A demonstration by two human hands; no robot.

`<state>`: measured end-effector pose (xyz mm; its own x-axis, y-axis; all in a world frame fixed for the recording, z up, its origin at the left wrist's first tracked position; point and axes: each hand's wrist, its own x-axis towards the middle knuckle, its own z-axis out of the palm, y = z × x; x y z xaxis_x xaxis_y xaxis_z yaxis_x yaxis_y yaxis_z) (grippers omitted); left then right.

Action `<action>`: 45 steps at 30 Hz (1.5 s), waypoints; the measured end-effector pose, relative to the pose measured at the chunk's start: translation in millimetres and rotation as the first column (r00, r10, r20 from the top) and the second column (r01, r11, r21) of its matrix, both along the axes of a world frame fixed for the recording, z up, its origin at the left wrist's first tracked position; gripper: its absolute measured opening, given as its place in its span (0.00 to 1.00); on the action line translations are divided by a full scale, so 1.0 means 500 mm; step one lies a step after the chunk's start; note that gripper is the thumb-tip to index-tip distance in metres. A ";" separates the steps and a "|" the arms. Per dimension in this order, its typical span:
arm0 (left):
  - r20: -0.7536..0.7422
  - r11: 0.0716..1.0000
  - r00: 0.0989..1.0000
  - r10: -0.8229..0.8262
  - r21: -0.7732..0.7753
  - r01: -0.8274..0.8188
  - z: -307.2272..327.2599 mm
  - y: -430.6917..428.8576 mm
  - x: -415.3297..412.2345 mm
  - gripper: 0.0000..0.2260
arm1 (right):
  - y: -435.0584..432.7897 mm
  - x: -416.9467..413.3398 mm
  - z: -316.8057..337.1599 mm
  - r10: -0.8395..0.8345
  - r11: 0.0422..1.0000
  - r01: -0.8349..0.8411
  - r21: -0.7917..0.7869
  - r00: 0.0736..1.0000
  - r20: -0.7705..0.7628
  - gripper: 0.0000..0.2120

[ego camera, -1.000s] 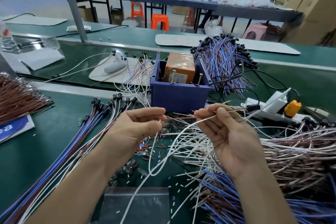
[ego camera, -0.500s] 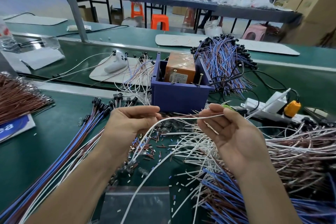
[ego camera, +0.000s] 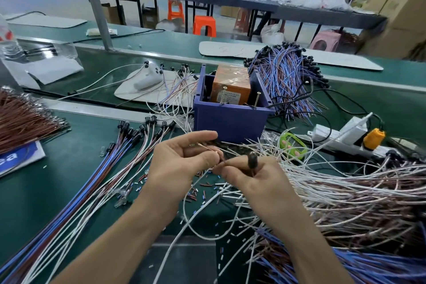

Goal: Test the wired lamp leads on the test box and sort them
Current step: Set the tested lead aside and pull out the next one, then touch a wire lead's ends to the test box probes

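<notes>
Looping down to 6 o'clock from the hands: one white lead (ego camera: pixel 184 207). Blue lead pile (ego camera: pixel 345 265) at 5, white/brown pile (ego camera: pixel 357 191) at 3–4. Laid-out row of leads (ego camera: pixel 92 180) runs 7 to 10, sockets at the far end. Centre: left hand (ego camera: pixel 182 161) curled, thumb and forefinger pinching the lead's bare wire end. Right hand (ego camera: pixel 249 175) curled round a black socket (ego camera: pixel 252 161), fingertips touching the left. Purple test box (ego camera: pixel 230 122) at 12, just beyond the hands, orange block (ego camera: pixel 231 85) inside. Blue/brown bundle (ego camera: pixel 283 76) at 1 behind it.

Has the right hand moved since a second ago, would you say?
Yes. The right hand shifted left, from beneath the purple box's right corner toward its middle.
</notes>
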<state>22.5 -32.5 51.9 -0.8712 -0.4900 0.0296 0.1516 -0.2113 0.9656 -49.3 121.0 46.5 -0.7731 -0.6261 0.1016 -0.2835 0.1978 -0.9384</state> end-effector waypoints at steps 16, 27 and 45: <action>0.071 0.977 0.991 -0.112 0.189 0.097 -0.017 0.003 -0.008 0.15 | -0.009 0.003 -0.015 0.052 0.990 0.001 -0.142 0.928 0.368 0.13; -0.040 0.931 0.999 -0.013 0.365 0.027 -0.015 0.002 -0.010 0.10 | -0.042 0.036 -0.030 0.067 0.987 -0.005 -0.158 0.916 0.394 0.12; 0.124 0.965 0.991 0.045 -0.261 -0.011 -0.031 0.004 -0.021 0.14 | -0.032 0.001 -0.027 -0.301 0.873 0.408 -0.266 0.882 0.362 0.08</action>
